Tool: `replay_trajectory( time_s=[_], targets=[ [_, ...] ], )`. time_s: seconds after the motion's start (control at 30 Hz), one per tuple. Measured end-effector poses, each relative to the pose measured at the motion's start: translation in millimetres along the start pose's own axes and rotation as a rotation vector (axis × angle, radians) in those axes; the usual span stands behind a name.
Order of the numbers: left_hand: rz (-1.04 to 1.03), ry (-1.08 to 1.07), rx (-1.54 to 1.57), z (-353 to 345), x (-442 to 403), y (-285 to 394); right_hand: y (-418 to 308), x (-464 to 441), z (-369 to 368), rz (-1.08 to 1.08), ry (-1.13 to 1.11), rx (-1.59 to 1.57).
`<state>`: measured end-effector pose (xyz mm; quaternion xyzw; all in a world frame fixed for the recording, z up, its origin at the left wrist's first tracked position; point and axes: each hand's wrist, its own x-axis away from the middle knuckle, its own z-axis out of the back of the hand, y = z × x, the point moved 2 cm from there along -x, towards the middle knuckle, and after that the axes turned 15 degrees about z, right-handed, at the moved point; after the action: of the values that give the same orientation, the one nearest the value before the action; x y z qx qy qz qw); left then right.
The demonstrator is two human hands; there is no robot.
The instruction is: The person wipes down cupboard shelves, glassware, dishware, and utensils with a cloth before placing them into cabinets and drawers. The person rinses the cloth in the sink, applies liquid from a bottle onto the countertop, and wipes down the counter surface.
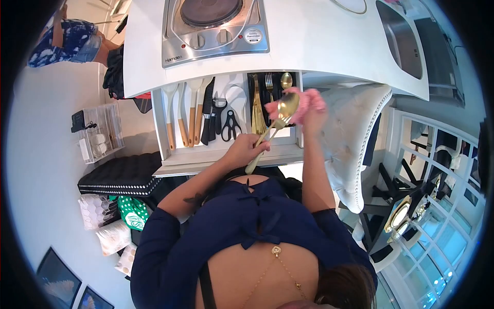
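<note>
My left hand [247,149] is closed around the handles of a gold spoon [288,104] and a gold fork [279,124], held together above an open drawer [177,157]. A pink cloth [312,98] is bunched in my right hand [314,119], right behind the spoon's bowl and seemingly touching it. Below, the drawer holds wooden-handled utensils [192,123], black-handled knives [208,110], a peeler [219,103] and black scissors [231,126]. Gold knives [257,110], a fork [269,82] and another spoon [286,80] lie in a black tray section, partly hidden by the cloth.
On the white counter [309,41] sits a steel hot plate [216,49], with a sink [399,41] to the right. A tufted pale chair [350,123] stands beside the drawer. At left are a black bench [121,174] and a clear rack [100,133]. Another person [67,44] is at upper left.
</note>
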<state>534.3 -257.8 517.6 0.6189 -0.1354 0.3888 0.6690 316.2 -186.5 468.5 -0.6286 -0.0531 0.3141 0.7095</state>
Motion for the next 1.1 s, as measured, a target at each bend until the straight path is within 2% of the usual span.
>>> replay_trajectory(
  time_s=[0.07,0.1,0.17,0.23,0.3,0.33,0.37,0.4,0.43,0.5,0.57,0.63,0.67,0.83,0.9,1.0,1.03,1.1],
  targets=[
    [-0.021,0.060,0.087,-7,-5,-21,19,-20,30,-0.358,0.145,-0.022],
    [-0.040,0.114,0.173,-9,-9,-33,-1,-25,32,-0.359,0.145,-0.023],
    [0.017,0.137,0.264,-7,-22,-40,-63,-18,35,-0.752,-0.598,0.328],
    [0.187,0.119,0.415,-7,-35,-42,-47,31,23,-0.550,-0.931,0.029],
    [0.145,0.121,0.503,-21,-55,-44,-86,52,-6,-0.628,-1.097,0.025],
    [0.058,0.157,0.495,-32,-70,-53,-72,61,-10,-0.627,-1.103,0.026],
    [-0.029,0.195,0.484,-35,-80,-58,-45,77,-15,-0.664,-1.014,-0.086],
    [0.026,0.190,0.376,-28,-79,-51,-28,84,-19,-0.697,-0.922,-0.197],
    [0.028,0.192,0.377,-24,-79,-48,-22,83,-20,-0.698,-0.925,-0.198],
    [0.201,0.313,0.430,-14,-82,-49,-6,70,-14,-0.697,-0.902,0.081],
    [0.191,0.302,0.486,-2,-85,-74,9,57,-14,-0.630,-0.927,0.151],
    [0.142,0.333,0.434,13,-78,-83,31,48,-19,-0.859,-1.024,0.205],
    [0.190,0.336,0.374,19,-73,-86,57,48,-24,-0.525,-1.161,0.384],
    [0.214,0.244,0.431,20,-73,-100,51,33,-35,-0.368,-1.019,0.559],
    [0.191,0.207,0.484,13,-77,-102,45,32,-34,-0.267,-0.925,0.746],
    [0.152,0.150,0.571,-4,-80,-90,19,24,-25,-0.291,-0.896,0.777],
    [0.148,0.151,0.575,-6,-78,-80,9,23,-24,-0.286,-0.897,0.780],
    [0.085,0.016,0.460,-13,-73,-61,-9,28,-27,-0.376,-0.452,0.206]
  ],
)
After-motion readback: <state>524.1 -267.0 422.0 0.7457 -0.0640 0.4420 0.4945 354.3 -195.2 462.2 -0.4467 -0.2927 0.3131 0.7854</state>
